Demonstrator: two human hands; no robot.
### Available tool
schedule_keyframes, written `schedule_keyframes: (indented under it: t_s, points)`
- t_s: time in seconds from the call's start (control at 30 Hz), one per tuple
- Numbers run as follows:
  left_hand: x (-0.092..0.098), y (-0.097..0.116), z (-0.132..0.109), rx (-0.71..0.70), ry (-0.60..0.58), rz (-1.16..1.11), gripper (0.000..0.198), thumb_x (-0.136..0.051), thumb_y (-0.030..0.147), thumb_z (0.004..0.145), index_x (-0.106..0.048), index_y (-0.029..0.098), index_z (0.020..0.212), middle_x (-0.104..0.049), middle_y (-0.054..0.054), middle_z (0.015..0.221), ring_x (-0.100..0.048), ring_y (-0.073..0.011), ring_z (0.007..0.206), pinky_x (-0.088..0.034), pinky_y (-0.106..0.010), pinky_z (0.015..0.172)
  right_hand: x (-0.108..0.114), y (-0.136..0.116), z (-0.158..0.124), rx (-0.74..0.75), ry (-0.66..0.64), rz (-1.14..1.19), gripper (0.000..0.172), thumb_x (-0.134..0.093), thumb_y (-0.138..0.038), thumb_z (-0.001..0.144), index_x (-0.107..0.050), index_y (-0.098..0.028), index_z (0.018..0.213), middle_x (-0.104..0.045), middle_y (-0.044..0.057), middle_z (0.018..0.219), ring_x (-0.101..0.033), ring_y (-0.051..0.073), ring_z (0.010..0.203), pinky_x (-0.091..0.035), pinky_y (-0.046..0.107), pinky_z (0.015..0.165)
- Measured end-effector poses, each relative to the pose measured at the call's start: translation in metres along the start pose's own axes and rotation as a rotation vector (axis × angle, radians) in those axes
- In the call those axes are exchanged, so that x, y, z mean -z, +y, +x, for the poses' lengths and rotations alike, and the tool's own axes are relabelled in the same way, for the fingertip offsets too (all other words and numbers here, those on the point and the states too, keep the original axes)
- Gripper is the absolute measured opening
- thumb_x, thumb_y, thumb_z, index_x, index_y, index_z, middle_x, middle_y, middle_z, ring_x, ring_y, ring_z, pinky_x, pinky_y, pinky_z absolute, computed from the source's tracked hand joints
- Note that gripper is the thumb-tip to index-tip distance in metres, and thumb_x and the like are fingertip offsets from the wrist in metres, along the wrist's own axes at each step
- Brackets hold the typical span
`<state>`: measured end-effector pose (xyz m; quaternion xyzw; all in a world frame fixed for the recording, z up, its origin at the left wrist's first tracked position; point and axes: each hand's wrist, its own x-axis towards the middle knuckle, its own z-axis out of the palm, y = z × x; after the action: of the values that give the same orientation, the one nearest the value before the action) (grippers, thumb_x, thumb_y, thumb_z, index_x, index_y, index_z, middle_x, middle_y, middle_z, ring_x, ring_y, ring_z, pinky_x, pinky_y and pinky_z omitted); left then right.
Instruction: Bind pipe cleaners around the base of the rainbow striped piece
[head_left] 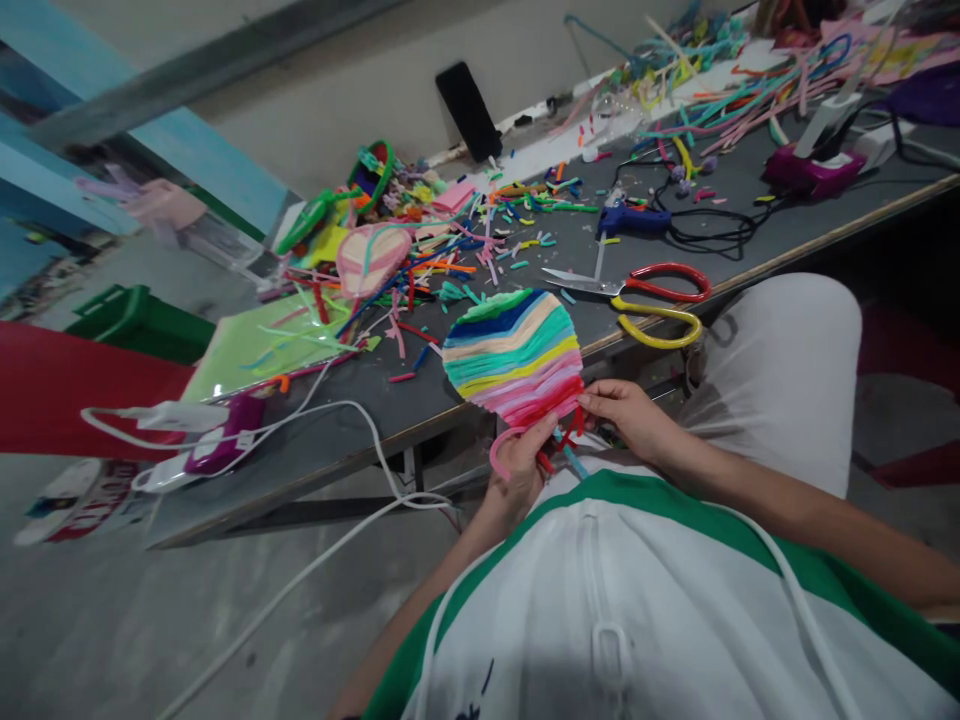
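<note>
A rounded panel of striped pipe cleaners point(517, 350), in blue, peach, green, yellow, pink and red rows, is held over my lap near the table edge. My left hand point(521, 465) grips its lower edge, with a curved pink pipe cleaner point(499, 452) beside the thumb. At its lower right corner, my right hand point(619, 408) pinches the red and pink rows. Short red and light blue pipe cleaner pieces point(574, 455) hang between the hands. Scissors point(660, 305) with one red and one yellow handle lie just beyond, on the table edge.
On the grey table point(420, 400) lie scattered pipe cleaner scraps, a blue glue gun point(634, 220) with black cord, and a pink heart-shaped piece point(373, 258). A black phone point(469, 110) leans on the wall. Purple power strips point(225, 435) with white cables sit at the left end.
</note>
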<state>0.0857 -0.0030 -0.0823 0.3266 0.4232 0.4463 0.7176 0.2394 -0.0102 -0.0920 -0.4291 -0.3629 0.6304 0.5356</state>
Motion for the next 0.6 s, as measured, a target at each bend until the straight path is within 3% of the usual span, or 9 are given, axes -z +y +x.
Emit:
schedule_keyframes:
  t_s: [0.17,0.43,0.6]
  points:
    - [0.0036,-0.0031,-0.0002,-0.004,0.09,0.073,0.022,-0.073,0.032,0.065,-0.07,0.013,0.074,-0.066,-0.005,0.069,-0.065,-0.0188,0.071,-0.048,-0.025,0.062,0.0005,-0.0002,0.0009,0.012,-0.027,-0.01,0.02,-0.064,-0.034,0.074,-0.064,-0.014,0.071,-0.06,0.0,0.061,-0.053,0.011,0.058,-0.04,0.024,0.059]
    - [0.0074,-0.006,0.0026,-0.021,0.089,0.083,0.021,-0.071,0.032,0.067,-0.068,0.012,0.072,-0.063,-0.002,0.064,-0.059,-0.0114,0.057,-0.044,-0.022,0.054,-0.0043,-0.0008,0.0011,0.025,-0.015,-0.02,0.026,-0.063,-0.04,0.074,-0.063,-0.015,0.069,-0.061,0.0,0.06,-0.053,0.012,0.057,-0.04,0.024,0.058]
    - [0.0077,-0.0017,0.0021,0.062,0.134,0.1,0.025,-0.073,0.034,0.063,-0.068,0.011,0.07,-0.062,-0.002,0.062,-0.056,-0.0103,0.051,-0.043,-0.021,0.05,-0.0031,-0.0027,0.0021,0.004,-0.038,-0.012,0.028,-0.065,-0.043,0.072,-0.063,-0.015,0.068,-0.06,0.0,0.059,-0.052,0.011,0.055,-0.04,0.024,0.057]
